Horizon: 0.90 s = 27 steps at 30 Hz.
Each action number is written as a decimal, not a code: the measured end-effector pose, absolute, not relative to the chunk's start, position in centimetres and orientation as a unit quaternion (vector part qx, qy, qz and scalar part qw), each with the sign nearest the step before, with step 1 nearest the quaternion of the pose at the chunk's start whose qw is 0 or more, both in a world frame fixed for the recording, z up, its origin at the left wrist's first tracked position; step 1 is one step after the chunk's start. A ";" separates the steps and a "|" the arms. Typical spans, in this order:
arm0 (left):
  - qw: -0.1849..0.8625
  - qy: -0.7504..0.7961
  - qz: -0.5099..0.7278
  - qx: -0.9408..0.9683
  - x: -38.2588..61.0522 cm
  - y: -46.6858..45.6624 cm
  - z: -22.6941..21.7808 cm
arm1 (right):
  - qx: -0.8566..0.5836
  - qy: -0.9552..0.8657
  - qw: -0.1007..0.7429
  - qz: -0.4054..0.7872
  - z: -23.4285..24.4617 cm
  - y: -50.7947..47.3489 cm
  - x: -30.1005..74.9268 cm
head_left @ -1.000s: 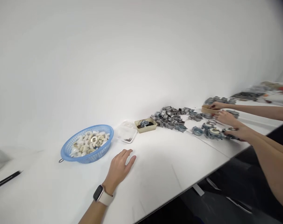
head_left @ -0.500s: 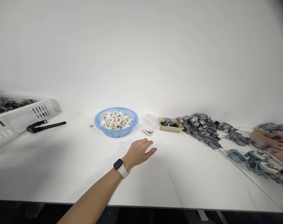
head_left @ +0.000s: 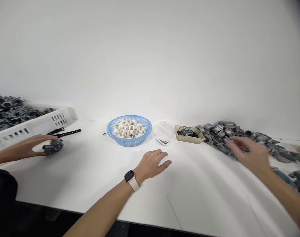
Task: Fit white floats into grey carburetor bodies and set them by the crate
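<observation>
My left hand (head_left: pixel 153 163), with a pale-banded smartwatch (head_left: pixel 131 179) on its wrist, hovers palm down over the white table (head_left: pixel 95 174). Its fingers are apart and hold nothing. Nearest to it are the blue basket (head_left: pixel 129 142) of white ring-like pieces and a small clear tray (head_left: pixel 164 136) with a few thin pieces. My right hand (head_left: pixel 251 156) is at the pile of grey metal castings (head_left: pixel 220 130). Motion blurs it, and I cannot see whether its fingers grip a casting.
A co-worker's hand (head_left: pixel 28 146) is at a grey metal casting (head_left: pixel 52 147) on the left. Behind it stands a white crate (head_left: pixel 63 120) heaped with castings, beside a black watch strap (head_left: pixel 70 133). A beige tray (head_left: pixel 189 139) with dark parts adjoins the pile. A small black ring (head_left: pixel 105 134) lies left of the basket.
My right hand has come into view over the pile. A co-worker's hand with a casting has appeared at left. The view has turned left, taking the hands at far right out of sight.
</observation>
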<state>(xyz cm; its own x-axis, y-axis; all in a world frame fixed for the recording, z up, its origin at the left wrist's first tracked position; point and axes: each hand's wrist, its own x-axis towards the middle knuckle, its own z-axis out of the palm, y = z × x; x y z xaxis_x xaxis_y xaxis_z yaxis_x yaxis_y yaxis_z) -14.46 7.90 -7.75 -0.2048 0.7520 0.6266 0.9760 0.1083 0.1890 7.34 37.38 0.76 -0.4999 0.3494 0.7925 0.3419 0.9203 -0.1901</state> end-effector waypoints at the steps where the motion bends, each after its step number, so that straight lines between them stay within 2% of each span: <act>1: 0.192 -0.719 -0.293 -0.600 -14.5 7.9 -7.7 | -0.151 -0.881 0.449 0.006 -0.3 37.3 5.8; 5: 0.197 -0.721 -0.299 -0.593 -14.8 7.8 -7.6 | 0.001 -0.919 0.392 -0.028 -5.3 34.7 -0.5; 10: 0.225 -0.714 -0.289 -0.597 -14.4 7.9 -7.3 | 0.016 -0.920 0.391 0.014 -9.0 32.3 -2.6; 13: 0.285 -0.669 -0.292 -0.621 -13.6 7.5 -6.7 | -0.008 -0.911 0.404 0.083 -9.1 33.1 -1.6; 16: 0.399 -0.604 -0.326 -0.608 -14.2 5.4 -4.7 | -0.030 -0.900 0.420 0.112 -8.1 34.3 -0.8; 19: 0.476 -0.652 -0.387 -0.446 -17.8 1.1 -1.5 | -0.059 -0.892 0.431 0.125 -7.2 34.6 -0.4; 22: 0.411 -0.803 -0.370 -0.220 -23.8 -3.8 1.2 | -0.051 -0.890 0.428 0.147 -7.2 34.4 -0.4; 27: 0.317 -0.901 -0.272 -0.115 -32.1 -12.3 2.2 | 0.014 -0.897 0.420 0.136 -7.5 34.1 -0.6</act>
